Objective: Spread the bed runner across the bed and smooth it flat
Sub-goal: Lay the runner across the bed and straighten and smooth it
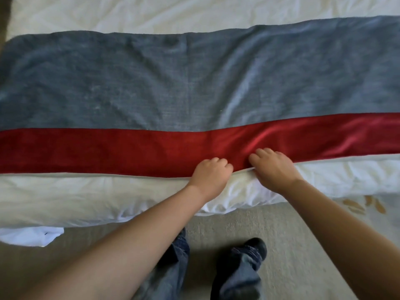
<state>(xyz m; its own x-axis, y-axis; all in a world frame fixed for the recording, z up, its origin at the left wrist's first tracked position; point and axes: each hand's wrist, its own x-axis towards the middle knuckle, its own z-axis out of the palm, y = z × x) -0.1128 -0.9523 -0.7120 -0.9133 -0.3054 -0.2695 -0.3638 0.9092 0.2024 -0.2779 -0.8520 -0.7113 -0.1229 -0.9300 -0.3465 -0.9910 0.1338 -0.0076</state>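
The bed runner (173,87) lies across the white bed (65,198) from left to right, a wide blue-grey panel with a red band along its near side. Creases run through the blue part right of centre, and the red band ripples on the right. My left hand (211,173) and my right hand (272,167) sit side by side at the runner's near edge, fingers curled and gripping the hem where red cloth meets the white duvet.
White bedding (194,11) stretches beyond the runner's far edge. The duvet hangs over the near side of the bed above beige carpet (292,245). My jeans and dark shoes (255,247) stand close to the bed. A white sheet corner (43,234) droops at lower left.
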